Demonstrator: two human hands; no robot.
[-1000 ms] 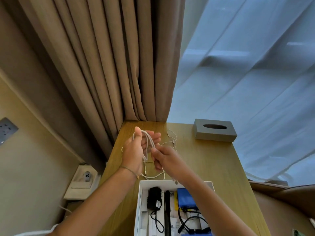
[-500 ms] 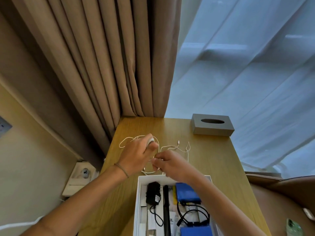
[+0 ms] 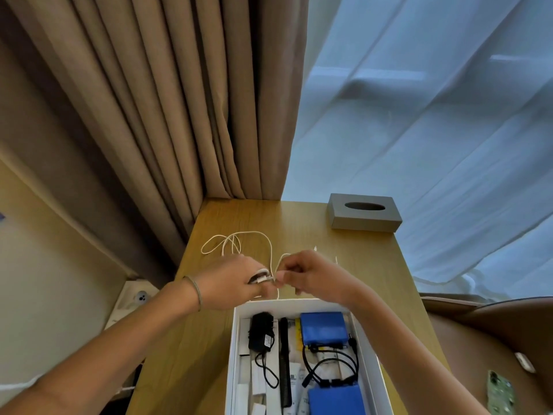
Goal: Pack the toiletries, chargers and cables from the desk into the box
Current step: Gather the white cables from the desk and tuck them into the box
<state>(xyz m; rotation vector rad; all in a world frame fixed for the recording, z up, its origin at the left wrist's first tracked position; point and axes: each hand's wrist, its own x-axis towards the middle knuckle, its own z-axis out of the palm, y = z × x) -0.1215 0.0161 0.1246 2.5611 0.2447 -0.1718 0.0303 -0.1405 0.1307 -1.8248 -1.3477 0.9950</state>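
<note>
A thin white cable [image 3: 239,241] lies in loose loops on the wooden desk [image 3: 299,223], just beyond my hands. My left hand [image 3: 230,283] pinches a bunched part of that cable with its white plug end. My right hand [image 3: 311,277] meets it fingertip to fingertip and grips another strand. Both hands hover over the far rim of the white box [image 3: 236,339]. Inside the box lie a black charger [image 3: 261,332] with its cord, a black comb, two blue packs [image 3: 323,327] joined by black wires, and white tubes.
A grey tissue box [image 3: 363,212] stands at the desk's far right corner. Brown curtains hang behind the desk on the left, sheer white ones on the right. A wall socket [image 3: 139,296] sits low at left. A brown chair holding a phone [image 3: 499,393] stands right of the desk.
My hands have come down from holding the coiled cable up in the air to just above the desk near the box. The loops now rest spread on the desk.
</note>
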